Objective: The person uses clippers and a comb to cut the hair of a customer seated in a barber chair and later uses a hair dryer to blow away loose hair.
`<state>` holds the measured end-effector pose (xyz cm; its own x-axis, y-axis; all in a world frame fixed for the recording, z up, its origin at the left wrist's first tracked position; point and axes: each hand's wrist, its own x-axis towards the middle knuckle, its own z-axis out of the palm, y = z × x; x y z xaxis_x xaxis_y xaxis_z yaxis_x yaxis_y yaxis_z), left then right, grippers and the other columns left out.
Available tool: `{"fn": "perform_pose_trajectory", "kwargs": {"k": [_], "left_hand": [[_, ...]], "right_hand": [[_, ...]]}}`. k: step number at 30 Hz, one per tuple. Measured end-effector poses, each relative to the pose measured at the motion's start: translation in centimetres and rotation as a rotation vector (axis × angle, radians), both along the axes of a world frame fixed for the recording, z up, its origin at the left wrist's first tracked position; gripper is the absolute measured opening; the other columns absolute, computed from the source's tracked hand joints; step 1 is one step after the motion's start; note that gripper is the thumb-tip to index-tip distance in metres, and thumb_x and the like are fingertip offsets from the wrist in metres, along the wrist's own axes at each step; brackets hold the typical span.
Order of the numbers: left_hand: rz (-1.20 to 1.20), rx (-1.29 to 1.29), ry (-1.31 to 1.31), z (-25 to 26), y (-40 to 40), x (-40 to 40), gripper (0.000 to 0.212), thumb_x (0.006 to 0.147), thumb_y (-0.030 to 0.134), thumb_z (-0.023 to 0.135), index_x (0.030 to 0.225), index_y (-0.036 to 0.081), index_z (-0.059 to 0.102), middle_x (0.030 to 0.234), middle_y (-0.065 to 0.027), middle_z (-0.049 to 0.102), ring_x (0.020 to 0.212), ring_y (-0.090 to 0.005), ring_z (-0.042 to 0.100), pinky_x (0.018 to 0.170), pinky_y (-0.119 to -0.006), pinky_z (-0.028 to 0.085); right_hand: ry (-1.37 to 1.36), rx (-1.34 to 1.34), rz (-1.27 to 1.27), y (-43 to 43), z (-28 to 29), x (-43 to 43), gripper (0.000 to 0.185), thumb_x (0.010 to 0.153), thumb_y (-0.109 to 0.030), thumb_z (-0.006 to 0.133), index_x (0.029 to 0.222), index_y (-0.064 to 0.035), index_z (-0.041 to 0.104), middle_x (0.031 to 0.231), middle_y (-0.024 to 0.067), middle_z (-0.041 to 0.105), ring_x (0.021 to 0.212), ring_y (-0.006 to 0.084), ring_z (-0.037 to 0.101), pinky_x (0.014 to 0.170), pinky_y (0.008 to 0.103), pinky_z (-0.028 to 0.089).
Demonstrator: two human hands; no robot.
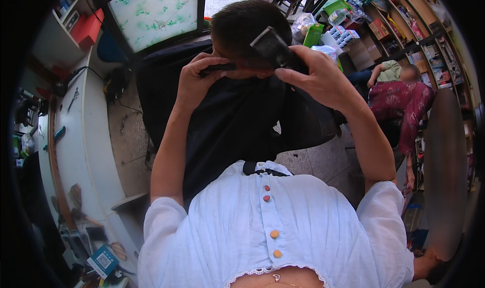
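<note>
Before me sits a person with short dark hair [242, 26], draped in a black cape [212, 113]. My left hand [199, 77] pinches a small dark comb [221, 67] between thumb and fingers, close to the person's forehead. Black hair clippers [276, 47] are gripped in my right hand [322, 77], tilted up beside the person's head. Whether the clipper blade touches the hair cannot be made out. The lower part of the person's face is partly hidden by the hands and tools.
A white counter [99, 144] on the left bears a teal tool [59, 133], scissors [73, 98] and a card with a printed code [103, 261]. People sit at the right, one in a dark red patterned shirt [394, 102], before crowded shelves [428, 38]. A cable [130, 107] trails by the counter.
</note>
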<state>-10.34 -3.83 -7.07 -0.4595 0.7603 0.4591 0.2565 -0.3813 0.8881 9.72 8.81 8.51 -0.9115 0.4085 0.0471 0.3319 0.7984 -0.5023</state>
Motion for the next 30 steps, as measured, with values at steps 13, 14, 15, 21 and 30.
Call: {"fn": "perform_pose_trajectory", "kwargs": {"k": [13, 14, 15, 21, 30], "left_hand": [[0.099, -0.008, 0.061, 0.0, 0.1, 3.3, 0.027, 0.074, -0.005, 0.07, 0.099, 0.003, 0.068, 0.092, -0.0042, 0.062, 0.086, -0.0129, 0.061, 0.075, -0.024, 0.051], [0.136, -0.002, 0.062, -0.2, 0.3, 3.0, 0.027, 0.074, -0.006, 0.069, 0.1, 0.003, 0.068, 0.094, -0.0042, 0.062, 0.087, -0.0124, 0.061, 0.075, -0.024, 0.051], [0.171, 0.005, 0.061, -0.3, 0.4, 2.7, 0.027, 0.075, -0.006, 0.069, 0.1, 0.002, 0.068, 0.095, -0.0041, 0.061, 0.087, -0.0119, 0.061, 0.075, -0.024, 0.051], [0.195, 0.114, -0.085, -0.1, 0.8, 2.0, 0.027, 0.077, -0.01, 0.064, 0.101, 0.001, 0.067, 0.1, -0.0035, 0.06, 0.088, -0.0102, 0.06, 0.077, -0.022, 0.05], [0.314, 0.166, 0.001, 0.7, 0.8, 2.5, 0.027, 0.075, -0.009, 0.067, 0.1, 0.003, 0.069, 0.098, -0.0024, 0.061, 0.087, -0.0092, 0.059, 0.074, -0.021, 0.049]], "right_hand": [[0.117, 0.141, -0.028, 4.5, 0.4, 3.8, 0.044, 0.08, -0.034, 0.069, 0.103, 0.0025, 0.059, 0.078, 0.0118, 0.064, 0.07, 0.018, 0.064, 0.065, 0.0301, 0.049], [0.082, 0.177, -0.023, 4.3, 0.6, 3.6, 0.041, 0.078, -0.031, 0.068, 0.105, -0.0005, 0.06, 0.081, 0.0141, 0.065, 0.077, 0.0248, 0.065, 0.073, 0.0349, 0.048], [0.083, 0.176, -0.023, 4.3, 0.6, 3.6, 0.041, 0.078, -0.031, 0.068, 0.105, -0.0005, 0.06, 0.081, 0.0141, 0.065, 0.077, 0.0248, 0.065, 0.073, 0.0349, 0.048], [-0.049, 0.316, -0.136, 3.3, 1.0, 3.1, 0.047, 0.079, -0.026, 0.066, 0.117, -0.0028, 0.054, 0.084, 0.0182, 0.065, 0.08, 0.0313, 0.065, 0.075, 0.0395, 0.049], [-0.131, 0.658, -0.012, 2.4, 1.3, 2.4, 0.036, 0.078, -0.021, 0.066, 0.107, -0.0029, 0.055, 0.087, 0.0227, 0.065, 0.086, 0.0374, 0.064, 0.079, 0.0437, 0.05]]}}
